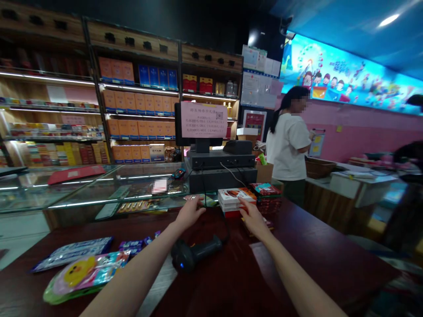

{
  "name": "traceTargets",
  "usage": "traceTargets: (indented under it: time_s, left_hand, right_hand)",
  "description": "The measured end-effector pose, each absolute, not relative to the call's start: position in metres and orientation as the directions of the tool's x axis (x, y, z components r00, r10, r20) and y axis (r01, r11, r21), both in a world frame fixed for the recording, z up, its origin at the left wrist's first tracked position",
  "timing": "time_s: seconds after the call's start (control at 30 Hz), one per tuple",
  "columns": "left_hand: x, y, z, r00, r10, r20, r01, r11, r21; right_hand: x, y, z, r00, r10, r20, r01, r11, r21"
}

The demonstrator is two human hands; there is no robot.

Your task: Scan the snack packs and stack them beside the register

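My left hand (190,214) reaches over the far side of the dark red table, fingers apart and nothing in it. My right hand (254,216) is at the near right edge of a stack of white boxes (231,195) with orange and red print. Its fingers are spread; whether they touch the boxes I cannot tell. A small package (247,228), mostly hidden, lies under that hand. Right behind it sits a pile of red packets (267,193). Between my forearms a black barcode scanner (194,254) lies on the table, a blue light glowing on it.
Snack packs, one a duck-printed bag (82,275), lie at left on the table (307,255). Beyond it are a glass display counter (132,178) and a cash register (218,163) bearing a pink sign (203,119). A person in a white shirt (287,145) stands behind at right.
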State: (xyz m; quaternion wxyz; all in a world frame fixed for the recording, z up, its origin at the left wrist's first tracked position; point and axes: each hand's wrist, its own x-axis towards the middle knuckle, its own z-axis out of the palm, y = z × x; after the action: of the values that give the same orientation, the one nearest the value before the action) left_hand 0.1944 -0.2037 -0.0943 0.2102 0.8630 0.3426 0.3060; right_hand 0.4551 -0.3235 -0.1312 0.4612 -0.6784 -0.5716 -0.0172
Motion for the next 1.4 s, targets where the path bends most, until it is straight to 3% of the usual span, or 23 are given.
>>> traceTargets:
  time_s: [0.6,1.27,1.4]
  left_hand:
    - [0.082,-0.202,-0.11,0.47,0.804,0.364,0.598,-0.593,0.538]
    - [0.0,-0.207,-0.121,0.372,0.888,0.271,0.654,-0.458,0.602]
    - [-0.003,-0.212,-0.124,0.383,0.884,0.268,0.723,-0.467,0.509]
  right_hand:
    - [0.372,-0.294,-0.141,0.154,0.822,0.549,0.773,0.246,-0.585]
    - [0.317,-0.282,-0.154,-0.054,0.922,0.383,0.77,0.283,-0.572]
    - [0.314,-0.281,-0.158,-0.074,0.929,0.363,0.791,0.276,-0.546]
